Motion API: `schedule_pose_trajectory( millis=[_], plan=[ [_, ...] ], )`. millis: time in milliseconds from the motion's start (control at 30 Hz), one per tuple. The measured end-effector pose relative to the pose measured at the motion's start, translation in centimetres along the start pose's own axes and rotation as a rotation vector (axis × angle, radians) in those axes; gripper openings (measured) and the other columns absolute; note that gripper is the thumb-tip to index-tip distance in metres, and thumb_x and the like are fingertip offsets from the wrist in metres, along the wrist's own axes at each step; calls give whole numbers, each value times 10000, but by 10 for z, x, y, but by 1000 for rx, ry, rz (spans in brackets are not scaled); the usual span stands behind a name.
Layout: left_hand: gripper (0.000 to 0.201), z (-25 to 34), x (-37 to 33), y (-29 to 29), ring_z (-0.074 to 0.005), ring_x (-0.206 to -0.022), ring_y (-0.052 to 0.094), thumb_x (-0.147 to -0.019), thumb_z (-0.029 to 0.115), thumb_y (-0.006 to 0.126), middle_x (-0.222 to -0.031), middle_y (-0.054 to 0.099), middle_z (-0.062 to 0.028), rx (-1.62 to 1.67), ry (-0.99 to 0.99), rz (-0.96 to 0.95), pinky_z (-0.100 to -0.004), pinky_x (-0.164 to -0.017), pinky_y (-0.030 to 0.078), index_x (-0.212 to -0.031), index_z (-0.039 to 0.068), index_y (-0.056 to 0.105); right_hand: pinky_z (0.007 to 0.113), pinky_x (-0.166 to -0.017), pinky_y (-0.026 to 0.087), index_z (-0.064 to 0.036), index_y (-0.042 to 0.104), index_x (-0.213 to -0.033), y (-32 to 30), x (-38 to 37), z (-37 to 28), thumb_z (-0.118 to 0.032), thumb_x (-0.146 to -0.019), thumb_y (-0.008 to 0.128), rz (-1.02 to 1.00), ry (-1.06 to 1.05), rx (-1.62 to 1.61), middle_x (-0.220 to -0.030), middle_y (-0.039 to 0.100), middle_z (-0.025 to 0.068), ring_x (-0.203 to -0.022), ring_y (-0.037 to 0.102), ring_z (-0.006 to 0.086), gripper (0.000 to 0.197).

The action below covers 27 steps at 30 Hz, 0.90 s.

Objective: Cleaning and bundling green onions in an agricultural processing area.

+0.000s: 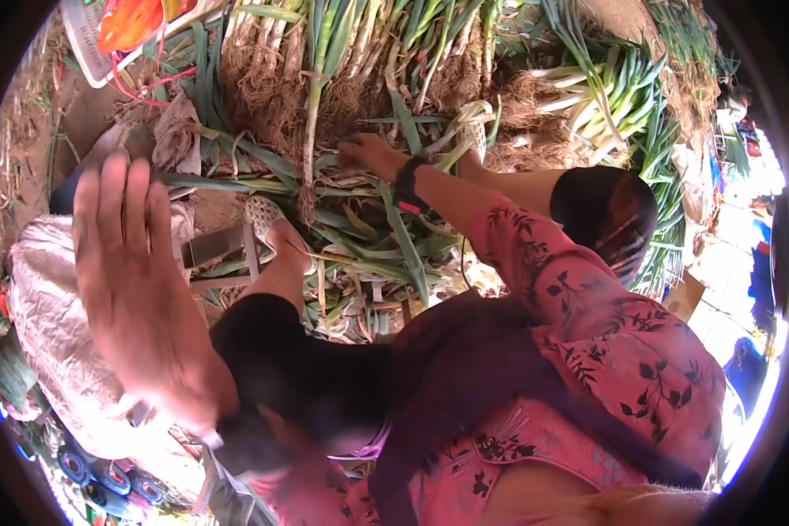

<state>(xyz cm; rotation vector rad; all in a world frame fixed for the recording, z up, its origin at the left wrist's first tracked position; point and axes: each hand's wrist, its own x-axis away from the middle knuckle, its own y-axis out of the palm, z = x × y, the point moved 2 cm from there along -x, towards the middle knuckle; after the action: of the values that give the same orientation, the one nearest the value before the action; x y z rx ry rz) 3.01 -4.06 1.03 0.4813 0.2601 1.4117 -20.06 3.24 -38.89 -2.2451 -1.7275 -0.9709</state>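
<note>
My left hand (pixel 140 280) is raised close to the camera at the left, blurred, palm flat with the fingers stretched out and nothing in it. My right hand (pixel 368 153), with a black band (pixel 408 186) on the wrist and a pink flowered sleeve (pixel 587 307) behind it, reaches forward into a heap of leeks (pixel 351 61). Its fingers curl down among loose green leaves (pixel 368 219), next to one leek stalk with a rooty end (pixel 308 167). Whether they grip anything is hidden. My knees in black trousers (pixel 605 210) and a white shoe (pixel 267 219) show below.
More leeks with white stems (pixel 605 96) lie at the upper right. A white plastic basket (pixel 86 39) with an orange bag (pixel 131 22) stands at the top left. A pale woven sack (pixel 44 316) lies at the left, with coloured tape rolls (pixel 88 469) below it. Trimmed leaves cover the dirt ground.
</note>
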Motion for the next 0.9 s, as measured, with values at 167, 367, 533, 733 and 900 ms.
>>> schedule_pose_trajectory(
  millis=[167, 367, 533, 733, 900],
  plan=[
    [558, -4, -5, -23, -313, -1368, 373, -1041, 217, 392, -1507, 335, -227, 192, -181, -373, -405, -1155, 303, -1505, -48, 229, 397, -657, 464, 12, 623, -930, 4, -96, 50, -302, -897, 704, 286, -196, 283, -805, 605, 73, -740, 567, 193, 326],
    [484, 2, 1, -4, -315, -1177, 491, -985, 314, 572, -1253, 518, -189, -69, -245, -57, -427, -1008, 392, -1327, -2, 440, 387, -772, 475, 57, 622, -988, 62, -105, -3, -325, -882, 732, 172, 20, 186, -827, 596, 71, -800, 557, 182, 411],
    [418, -7, -6, 7, -285, -1127, 505, -998, 307, 552, -1183, 533, -163, -52, -294, -174, -411, -976, 407, -1262, -2, 456, 349, -628, 486, 41, 634, -977, 62, 3, -62, -305, -944, 641, 131, -198, -177, -828, 588, 46, -737, 539, 142, 348],
    [500, -35, -9, -13, -246, -1079, 589, -972, 331, 577, -1235, 601, -151, -157, -174, -264, -361, -970, 453, -1337, -3, 505, 310, -406, 359, -27, 611, -803, 42, 122, -18, -310, -950, 619, 202, 113, -74, -538, 504, 17, -454, 493, 130, 319],
    [436, -72, -17, 9, -183, -1031, 605, -961, 297, 599, -1167, 641, -86, -554, -271, -260, -315, -907, 464, -1317, 52, 543, 272, -468, 381, -29, 605, -836, 81, 208, -67, -379, -955, 604, 72, -152, -148, -622, 526, -31, -536, 476, 69, 370]
  ],
)
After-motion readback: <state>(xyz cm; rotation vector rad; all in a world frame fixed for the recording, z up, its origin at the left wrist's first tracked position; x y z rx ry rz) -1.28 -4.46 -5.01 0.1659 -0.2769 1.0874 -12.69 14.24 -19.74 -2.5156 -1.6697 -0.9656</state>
